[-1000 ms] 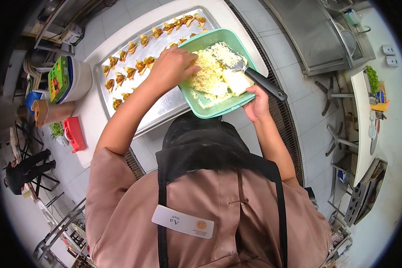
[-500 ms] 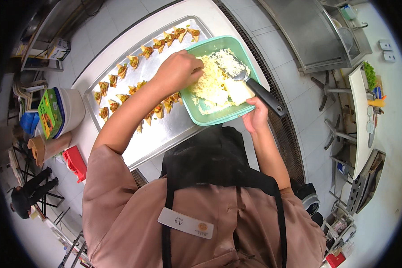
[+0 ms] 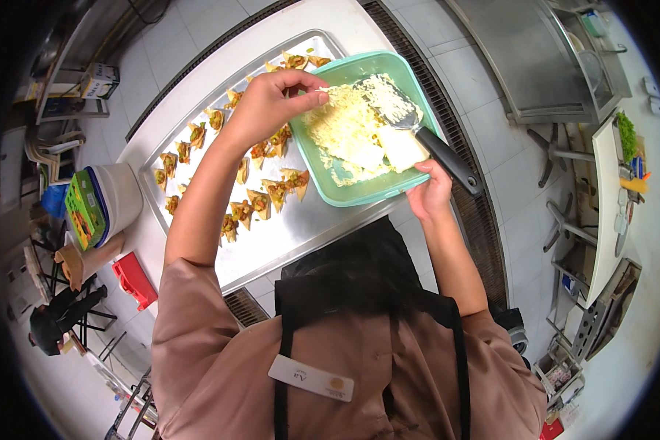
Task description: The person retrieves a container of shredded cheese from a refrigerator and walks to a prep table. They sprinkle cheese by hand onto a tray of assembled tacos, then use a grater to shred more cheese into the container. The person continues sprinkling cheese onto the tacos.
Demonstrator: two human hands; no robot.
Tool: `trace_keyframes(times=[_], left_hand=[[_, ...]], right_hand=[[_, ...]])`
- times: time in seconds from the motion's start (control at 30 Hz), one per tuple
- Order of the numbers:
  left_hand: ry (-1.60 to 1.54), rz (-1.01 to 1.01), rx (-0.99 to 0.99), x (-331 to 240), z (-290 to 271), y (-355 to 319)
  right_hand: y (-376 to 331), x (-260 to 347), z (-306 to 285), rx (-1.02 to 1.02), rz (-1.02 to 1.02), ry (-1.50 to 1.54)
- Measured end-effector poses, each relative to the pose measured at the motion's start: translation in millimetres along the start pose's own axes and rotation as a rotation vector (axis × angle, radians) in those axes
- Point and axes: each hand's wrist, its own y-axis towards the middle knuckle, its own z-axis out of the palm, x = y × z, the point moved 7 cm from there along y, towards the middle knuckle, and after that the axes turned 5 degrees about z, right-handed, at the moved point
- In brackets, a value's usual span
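My left hand (image 3: 277, 103) is over the left rim of a green plastic tub (image 3: 328, 183), its thumb and fingertips pinched together on a little grated cheese. Pale yellow grated cheese (image 3: 345, 136) fills much of the tub, and a cheese block (image 3: 403, 150) lies at its right side. My right hand (image 3: 430, 192) grips the tub's near right edge. A black-handled metal utensil (image 3: 447, 158) rests across that side, its head partly covered in cheese. Under and beside the tub, a metal tray (image 3: 271, 246) holds rows of folded pastry cups (image 3: 259, 202) with a reddish-green filling.
White lidded buckets (image 3: 121, 180) and a red box (image 3: 134, 280) stand at the table's left. A metal cabinet (image 3: 506, 59) is beyond the right side, past a floor drain grate (image 3: 466, 117). Another person (image 3: 59, 315) in dark clothes is at the far left.
My left hand has lifted out of the cheese and drawn back to the tub's left rim, fingers pinched. The right hand still grips the tub; the whole view has shifted slightly.
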Motion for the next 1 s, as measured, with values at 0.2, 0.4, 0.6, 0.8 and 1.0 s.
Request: trace_keyframes(times=[0.2,0.4,0.6,0.8,1.0], left_hand=[[-0.184,0.017,-0.129,21.4,-34.3,95.6],[-0.072,-0.024,-0.204,72.3,-32.4,168.2],[-0.035,-0.083,-0.128,155.1,-7.5,207.0],[0.109,-0.121,-0.082,190.7,4.2,223.5],[0.348,-0.12,-0.031,193.2,11.5,226.6]], right_hand=[[48.8,43.8,-17.2,0.019,-0.007,0.102],[59.3,64.0,-56.3,-0.109,-0.025,0.052],[58.9,59.2,-70.5,-0.173,-0.058,0.039],[58.1,60.1,-70.5,-0.21,-0.069,0.023],[60.8,60.7,-75.7,-0.194,-0.058,-0.014]])
